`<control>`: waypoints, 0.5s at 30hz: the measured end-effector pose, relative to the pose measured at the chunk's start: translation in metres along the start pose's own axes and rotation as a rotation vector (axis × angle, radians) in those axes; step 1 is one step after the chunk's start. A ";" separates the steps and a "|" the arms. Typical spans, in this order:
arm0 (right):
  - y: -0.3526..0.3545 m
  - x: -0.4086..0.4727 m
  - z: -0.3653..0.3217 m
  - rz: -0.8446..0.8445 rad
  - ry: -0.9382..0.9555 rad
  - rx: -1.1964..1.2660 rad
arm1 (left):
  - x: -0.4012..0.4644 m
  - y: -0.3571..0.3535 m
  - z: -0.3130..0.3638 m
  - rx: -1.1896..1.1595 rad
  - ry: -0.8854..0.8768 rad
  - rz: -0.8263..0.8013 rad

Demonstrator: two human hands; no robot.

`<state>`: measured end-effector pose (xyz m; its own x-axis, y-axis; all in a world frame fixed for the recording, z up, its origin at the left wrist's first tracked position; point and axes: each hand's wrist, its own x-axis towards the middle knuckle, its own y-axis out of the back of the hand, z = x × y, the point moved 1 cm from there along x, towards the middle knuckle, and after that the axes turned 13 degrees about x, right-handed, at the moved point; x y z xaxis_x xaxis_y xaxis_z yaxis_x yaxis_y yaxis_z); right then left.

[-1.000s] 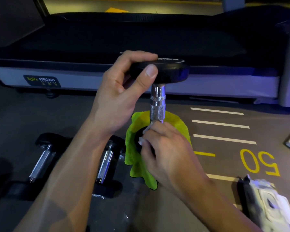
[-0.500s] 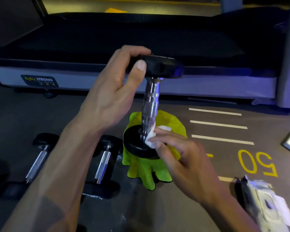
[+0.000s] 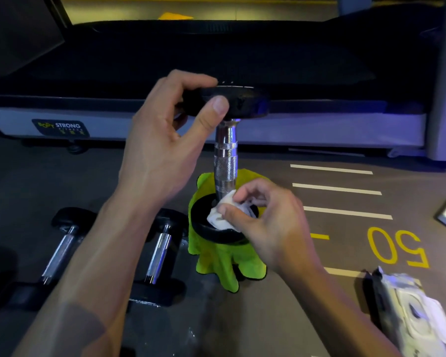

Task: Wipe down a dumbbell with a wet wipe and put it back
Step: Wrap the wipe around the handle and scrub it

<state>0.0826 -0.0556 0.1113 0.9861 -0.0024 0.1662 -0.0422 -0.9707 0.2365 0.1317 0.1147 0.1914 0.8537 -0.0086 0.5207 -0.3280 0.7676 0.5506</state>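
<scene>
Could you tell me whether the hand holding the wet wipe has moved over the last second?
Yes. Judged against the green cloth, the right hand moved rightward, uncovering the lower dumbbell head.

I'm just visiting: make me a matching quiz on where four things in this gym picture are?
Things:
1. crumpled white wet wipe
2. bright green cloth
3. upright black-and-chrome dumbbell's top weight
4. white wipes packet

Places:
A. on the floor, lower right
B. pinched in the right hand
C. gripped by the left hand
D. under the upright dumbbell

Pairs: 1-B, 2-D, 3-C, 4-A
</scene>
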 end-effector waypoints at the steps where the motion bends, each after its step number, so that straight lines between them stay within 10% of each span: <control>1: -0.002 0.001 0.001 0.022 0.000 0.012 | -0.001 0.000 -0.001 -0.018 0.006 0.001; 10: -0.010 0.020 0.007 0.286 0.079 0.444 | 0.000 0.001 -0.011 -0.150 0.017 0.007; 15: -0.026 0.003 0.010 0.094 0.126 0.250 | -0.001 0.000 -0.013 -0.170 0.029 0.007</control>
<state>0.0887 -0.0330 0.0963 0.9514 -0.0804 0.2971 -0.0762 -0.9968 -0.0258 0.1358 0.1232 0.1827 0.8637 0.0138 0.5039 -0.2633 0.8648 0.4276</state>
